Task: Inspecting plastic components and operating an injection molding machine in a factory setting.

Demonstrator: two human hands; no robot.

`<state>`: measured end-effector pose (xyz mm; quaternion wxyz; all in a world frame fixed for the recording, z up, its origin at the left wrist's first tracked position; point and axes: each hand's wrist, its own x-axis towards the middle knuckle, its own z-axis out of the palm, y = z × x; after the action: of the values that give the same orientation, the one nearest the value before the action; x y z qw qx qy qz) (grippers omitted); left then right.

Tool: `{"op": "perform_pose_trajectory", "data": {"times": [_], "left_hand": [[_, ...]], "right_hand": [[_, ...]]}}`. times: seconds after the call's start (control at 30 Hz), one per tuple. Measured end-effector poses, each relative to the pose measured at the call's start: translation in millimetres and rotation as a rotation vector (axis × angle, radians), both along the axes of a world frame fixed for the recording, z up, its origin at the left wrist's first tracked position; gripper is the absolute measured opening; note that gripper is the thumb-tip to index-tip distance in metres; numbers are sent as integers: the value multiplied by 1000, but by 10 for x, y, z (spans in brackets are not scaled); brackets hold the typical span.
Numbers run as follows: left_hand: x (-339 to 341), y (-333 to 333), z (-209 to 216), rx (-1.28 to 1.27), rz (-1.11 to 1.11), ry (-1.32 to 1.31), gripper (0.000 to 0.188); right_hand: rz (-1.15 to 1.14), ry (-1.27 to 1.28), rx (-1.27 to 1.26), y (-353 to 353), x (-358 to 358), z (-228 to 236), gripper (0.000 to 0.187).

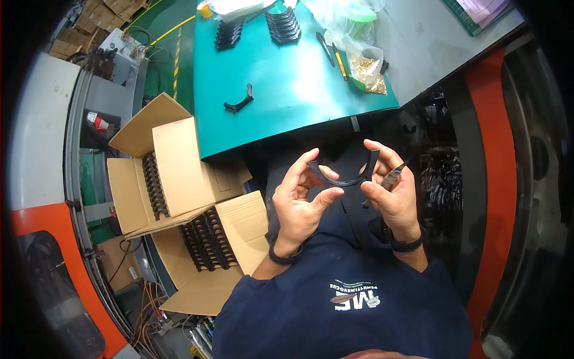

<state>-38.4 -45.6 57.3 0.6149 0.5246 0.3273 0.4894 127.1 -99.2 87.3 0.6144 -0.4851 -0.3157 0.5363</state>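
Between my two hands, above my lap, is a black curved plastic part [347, 183] shaped like an open arc. My left hand [299, 203] pinches one end of it with thumb and fingers. The other end sits in the grip of my right hand [391, 200]. A slim tool [392, 177] with a silvery handle and a dark tip also rests in the right hand; its exact kind is unclear. Beyond my hands, a similar single curved part [241, 100] lies on the green-topped table [281, 113].
Stacked curved parts [283, 27] stand at the table's far side, near a black pen-like tool [324, 49], an orange-and-black one [339, 61] and a clear bag of small brass-coloured pieces [366, 67]. Left are two open cardboard boxes [176, 140] [242, 221] holding rows of black parts.
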Motion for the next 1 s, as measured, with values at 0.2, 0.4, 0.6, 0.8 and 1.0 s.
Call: {"op": "perform_pose_trajectory", "data": {"times": [0.2, 0.4, 0.6, 0.8, 1.0], "left_hand": [[-15, -44, 25, 69, 3, 53, 76], [-11, -19, 22, 96, -1, 72, 76], [16, 316, -171, 71, -50, 172, 77], [-326, 1162, -720, 229, 349, 614, 24], [-589, 1821, -1359, 373, 424, 898, 10]], "right_hand": [[-3, -37, 40, -53, -1, -6, 65], [-29, -15, 59, -19, -13, -28, 61], [-91, 8, -47, 296, 49, -222, 50], [-179, -106, -207, 1041, 265, -691, 46], [-243, -38, -347, 1706, 461, -1218, 46]]}}
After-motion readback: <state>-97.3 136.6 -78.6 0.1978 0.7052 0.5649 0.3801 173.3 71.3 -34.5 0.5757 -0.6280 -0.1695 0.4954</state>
